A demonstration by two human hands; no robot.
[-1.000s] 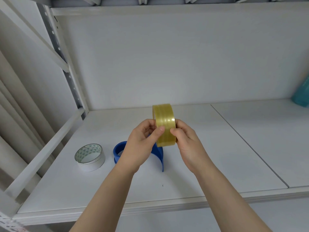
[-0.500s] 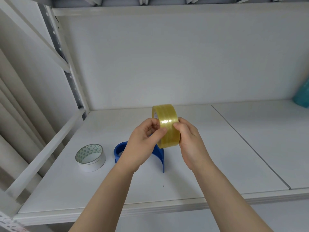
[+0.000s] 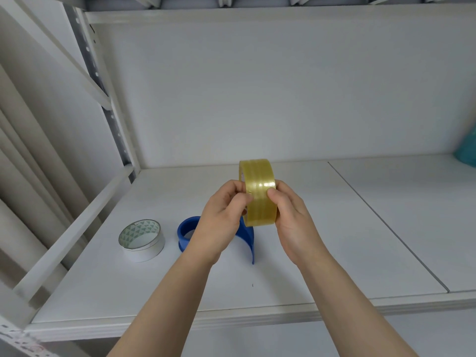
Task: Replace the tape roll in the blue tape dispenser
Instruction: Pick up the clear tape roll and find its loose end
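Note:
I hold a yellowish clear tape roll [image 3: 258, 194] upright above the shelf, its outer band facing me. My left hand [image 3: 221, 222] grips its left side with the thumb on the band. My right hand [image 3: 293, 220] holds the right side, thumb pressed on the band. The blue tape dispenser [image 3: 186, 231] lies on the white shelf [image 3: 296, 266] below and behind my left hand, which hides its middle; its curved blue blade end [image 3: 249, 240] shows under the roll. It holds no roll that I can see.
A white tape roll with a green triangle-patterned core [image 3: 141, 239] lies flat left of the dispenser. A diagonal shelf brace [image 3: 77, 228] runs along the left. A teal object [image 3: 467, 148] sits at the far right edge. A seam [image 3: 386, 222] divides the shelf boards.
The roll has tilted slightly and turned between my hands. My right thumb has slid up the band from its lower part to near the middle. My left hand stays put.

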